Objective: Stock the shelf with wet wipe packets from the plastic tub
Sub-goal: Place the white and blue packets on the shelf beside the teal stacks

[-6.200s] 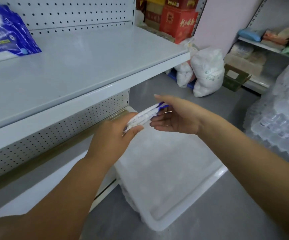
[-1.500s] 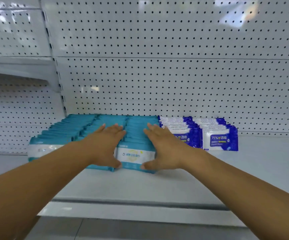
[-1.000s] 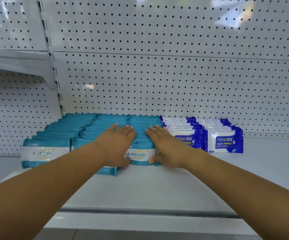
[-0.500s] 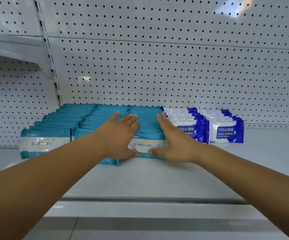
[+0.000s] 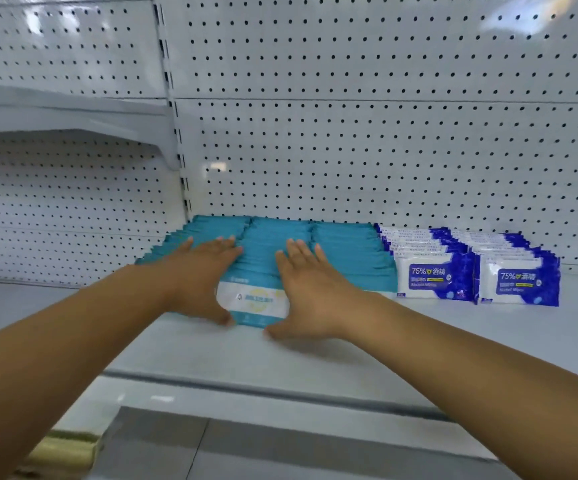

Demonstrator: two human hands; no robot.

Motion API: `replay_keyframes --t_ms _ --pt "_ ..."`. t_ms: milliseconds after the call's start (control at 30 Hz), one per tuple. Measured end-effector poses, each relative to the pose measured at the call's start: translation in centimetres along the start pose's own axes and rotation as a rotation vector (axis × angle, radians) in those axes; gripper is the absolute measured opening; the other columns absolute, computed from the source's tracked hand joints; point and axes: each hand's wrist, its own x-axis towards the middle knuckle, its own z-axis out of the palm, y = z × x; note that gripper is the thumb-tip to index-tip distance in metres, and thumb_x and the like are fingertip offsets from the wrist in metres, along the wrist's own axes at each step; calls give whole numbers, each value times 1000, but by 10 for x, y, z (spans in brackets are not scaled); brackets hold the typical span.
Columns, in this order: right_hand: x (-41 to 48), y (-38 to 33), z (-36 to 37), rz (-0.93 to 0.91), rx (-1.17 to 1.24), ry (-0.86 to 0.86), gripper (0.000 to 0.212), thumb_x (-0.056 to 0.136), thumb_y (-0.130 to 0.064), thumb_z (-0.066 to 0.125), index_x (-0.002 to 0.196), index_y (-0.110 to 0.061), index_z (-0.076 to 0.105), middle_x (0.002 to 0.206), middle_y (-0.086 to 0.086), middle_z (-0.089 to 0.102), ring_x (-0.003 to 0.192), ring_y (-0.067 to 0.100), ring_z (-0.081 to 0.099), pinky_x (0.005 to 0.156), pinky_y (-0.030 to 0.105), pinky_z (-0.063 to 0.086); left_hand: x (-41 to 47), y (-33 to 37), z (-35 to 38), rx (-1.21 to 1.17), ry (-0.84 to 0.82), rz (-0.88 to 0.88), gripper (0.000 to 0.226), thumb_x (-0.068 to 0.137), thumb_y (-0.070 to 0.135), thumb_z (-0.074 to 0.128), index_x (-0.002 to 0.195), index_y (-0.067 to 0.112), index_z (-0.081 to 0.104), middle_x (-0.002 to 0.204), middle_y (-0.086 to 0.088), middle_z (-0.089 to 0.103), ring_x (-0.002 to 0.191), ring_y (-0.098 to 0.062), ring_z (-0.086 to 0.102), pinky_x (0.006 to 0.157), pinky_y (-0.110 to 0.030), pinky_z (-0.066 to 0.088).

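Three rows of teal wet wipe packets [image 5: 350, 258] stand on edge on the white shelf [image 5: 298, 358], running back to the pegboard. My left hand [image 5: 201, 278] and my right hand [image 5: 312, 296] lie flat against either side of the middle row, thumbs down by its front packet [image 5: 253, 303]. Both hands have their fingers stretched out and hold nothing. My left arm hides the front of the left row. Two rows of blue-and-white alcohol wipe packets [image 5: 433, 275] stand to the right of the teal ones. The plastic tub is out of view.
White pegboard [image 5: 367, 150] backs the shelf. A neighbouring bay at the left carries a higher shelf [image 5: 73, 112]. Bare shelf surface stretches in front of the packets and to the right of the blue rows. Grey floor [image 5: 280, 452] shows below the shelf's front edge.
Both hands have shifted left from the right teal row to the middle teal row and now flank it. The view has swung slightly, so the blue rows sit further right.
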Motion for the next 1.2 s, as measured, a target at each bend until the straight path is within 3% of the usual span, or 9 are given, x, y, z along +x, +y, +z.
replay_keyframes --t_ms 167,433,733,967,1200 --pt "22 -3 11 -12 -154 32 105 89 -62 54 159 -7 -1 168 13 -2 155 26 -7 124 51 -5 8 3 22 64 179 37 109 86 69 57 161 18 -3 170 -1 -6 156 -15 1 127 -43 1" --pt "30 5 11 -7 -142 36 100 91 -58 58 159 -11 1 168 7 5 155 21 3 124 53 -1 19 7 31 98 294 51 103 89 68 52 161 14 2 169 -5 7 156 -17 10 126 -46 9" --pt "29 0 -14 -14 -58 -34 123 77 -79 58 159 -12 -4 168 5 -2 155 20 -4 124 55 -4 -14 -44 21 -132 277 26 115 81 68 68 161 26 -3 169 9 -5 155 -8 -1 126 -35 -4" --pt "64 -54 -9 -134 -21 37 115 81 -72 62 159 -10 6 168 9 7 155 23 4 125 53 1 -20 -99 24 1 16 -96 126 79 53 77 158 25 -18 165 7 -25 151 -10 -24 124 -44 -14" --pt "106 -74 10 -127 -108 39 115 78 -71 65 158 -8 11 167 11 11 155 24 8 124 55 1 -3 -111 46 -56 77 -49 112 85 51 73 161 23 -5 168 7 -12 154 -6 -11 124 -38 -10"
